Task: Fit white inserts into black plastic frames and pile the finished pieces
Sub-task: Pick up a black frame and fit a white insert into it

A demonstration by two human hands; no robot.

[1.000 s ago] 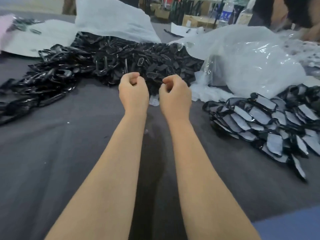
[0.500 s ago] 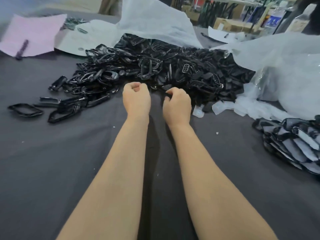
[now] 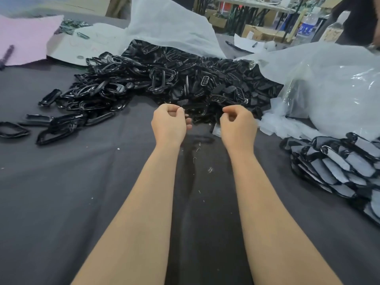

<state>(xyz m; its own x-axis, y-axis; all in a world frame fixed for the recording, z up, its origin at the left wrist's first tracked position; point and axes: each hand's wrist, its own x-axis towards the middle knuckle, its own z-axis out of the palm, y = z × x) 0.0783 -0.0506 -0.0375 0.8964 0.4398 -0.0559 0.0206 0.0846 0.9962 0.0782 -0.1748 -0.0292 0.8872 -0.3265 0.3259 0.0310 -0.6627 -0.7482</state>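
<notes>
Left hand: the left hand (image 3: 168, 125) is hovering just above the worktop (image 3: 61, 192) with fingers curled in and thumb against forefinger; something tiny is glinting at the tips, and I cannot tell whether it is pinching anything.
Right hand: the right hand (image 3: 236, 125) is hanging level with it, well apart, fingers curled narrow, with nothing showing inside them.
Black frames: the heap of black frames (image 3: 185, 79) is lying straight ahead of both hands, its near edge just beyond the knuckles. The left hand is sitting slightly nearer the thick of it.
Long axis: in the heap the frames are pointing every way; the stray frames (image 3: 61, 128) off to the left are lying mostly crosswise.
White inserts: the white inserts (image 3: 275, 123) are lying just beyond and to the right of the right hand, against the clear bag (image 3: 333, 85), so that hand looks the nearer one for them.
Finished pieces: the finished pile (image 3: 337, 161) is sitting well to the right, pieces overlapping like shingles.
Count: two hands, one heap, one finished pile, one clear bag and one pink sheet (image 3: 26, 42). The frames, inserts and finished pieces are too many to count.
Next move, as I judge it: reaching forward for a frame and rightward for an insert.
</notes>
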